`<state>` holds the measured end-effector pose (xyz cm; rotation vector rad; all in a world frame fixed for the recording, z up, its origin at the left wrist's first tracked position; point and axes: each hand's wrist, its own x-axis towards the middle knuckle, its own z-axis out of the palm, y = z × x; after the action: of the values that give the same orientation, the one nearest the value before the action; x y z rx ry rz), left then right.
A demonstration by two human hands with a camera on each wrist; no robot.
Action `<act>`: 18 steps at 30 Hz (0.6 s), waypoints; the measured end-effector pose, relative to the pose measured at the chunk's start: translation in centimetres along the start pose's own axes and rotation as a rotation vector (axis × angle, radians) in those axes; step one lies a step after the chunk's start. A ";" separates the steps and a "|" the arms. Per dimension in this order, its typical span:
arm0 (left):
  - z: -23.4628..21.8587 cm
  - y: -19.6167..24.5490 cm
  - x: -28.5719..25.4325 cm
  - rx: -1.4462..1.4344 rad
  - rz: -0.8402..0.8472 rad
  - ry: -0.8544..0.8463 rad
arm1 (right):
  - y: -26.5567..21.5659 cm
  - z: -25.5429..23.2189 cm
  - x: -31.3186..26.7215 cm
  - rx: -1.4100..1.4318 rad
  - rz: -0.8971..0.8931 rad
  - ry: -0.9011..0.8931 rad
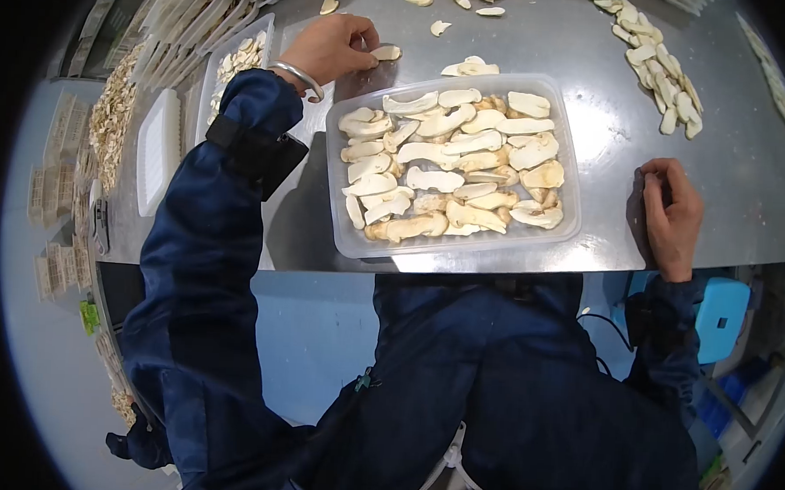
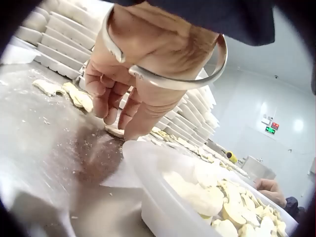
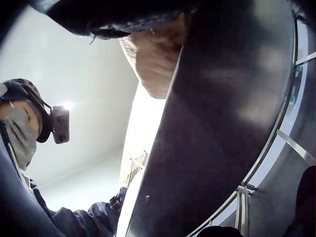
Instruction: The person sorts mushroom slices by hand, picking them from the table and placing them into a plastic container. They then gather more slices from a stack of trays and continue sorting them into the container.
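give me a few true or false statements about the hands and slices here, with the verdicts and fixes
1. The left hand has its fingertips at a pale slice. True.
2. The tray is empty. False: many slices lie in it.
3. A metal bracelet shows just behind the left hand. True.
4. The right hand holds a slice. False: no slice shows in it; it rests near the table edge.
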<state>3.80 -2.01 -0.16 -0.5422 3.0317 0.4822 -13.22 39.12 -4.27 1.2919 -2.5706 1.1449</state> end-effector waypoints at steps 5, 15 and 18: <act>-0.1 0.2 0.4 0.033 0.041 0.006 | 0.2 0.0 0.0 -0.001 -0.018 0.005; -1.2 8.1 -9.1 -0.536 0.022 -0.221 | 0.1 0.3 0.0 0.032 -0.003 0.009; 0.4 8.9 -10.1 -0.603 -0.037 -0.253 | 0.0 0.4 0.0 0.034 -0.005 0.014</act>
<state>10.21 9.45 2.93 -0.4970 2.5976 1.3601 -13.16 38.90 -4.54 1.2920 -2.5473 1.1979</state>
